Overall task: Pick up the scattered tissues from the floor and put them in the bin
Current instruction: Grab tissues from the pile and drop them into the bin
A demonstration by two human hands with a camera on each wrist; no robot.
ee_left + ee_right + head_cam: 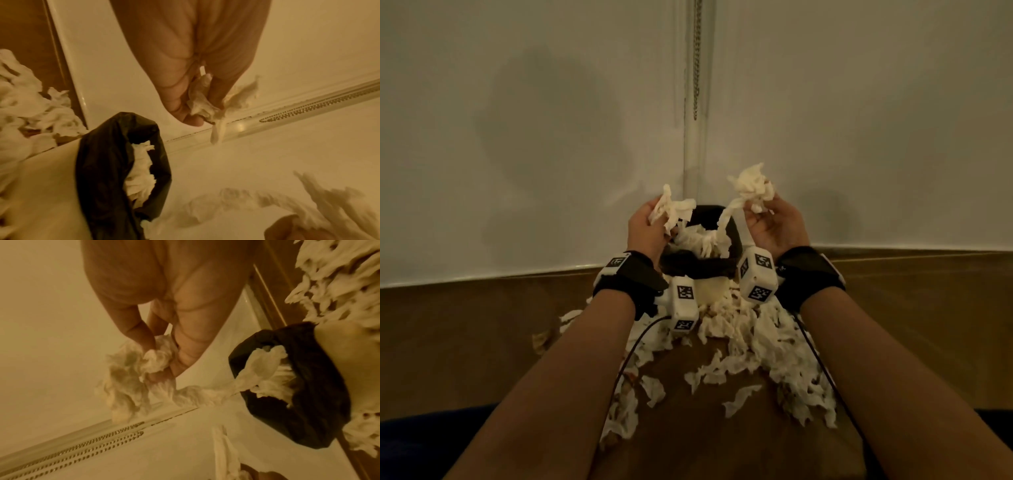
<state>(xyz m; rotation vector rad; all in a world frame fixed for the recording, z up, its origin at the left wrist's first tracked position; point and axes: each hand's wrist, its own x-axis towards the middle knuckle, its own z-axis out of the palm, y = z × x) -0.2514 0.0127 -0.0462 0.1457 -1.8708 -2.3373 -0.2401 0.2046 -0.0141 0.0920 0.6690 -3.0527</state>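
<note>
Nearest the person, scattered tissues (750,346) lie in a loose heap on the brown floor (465,342), spreading from the foot of the bin (709,263) back toward the forearms, thickest just in front of the bin and to its right. The bin itself stands against the white wall (517,137), pale-bodied with a black liner (102,162) folded over its rim, and crumpled tissue already sits inside it. Above the bin's left rim, the left hand (647,229) is raised with its fingers (180,100) curled and pinching a wad of tissue (201,104); the paper is bunched between thumb and fingertips and a strip hangs down below them. Above the bin's right rim, the right hand (774,222) holds a second, larger bunch of tissue (144,363), fingers (185,350) closed around its middle, with most of the clump sticking out beyond the fingertips and a twisted tail trailing down into the bin's opening. Beyond the bin, a beaded chain (697,58) hangs down the wall.
</note>
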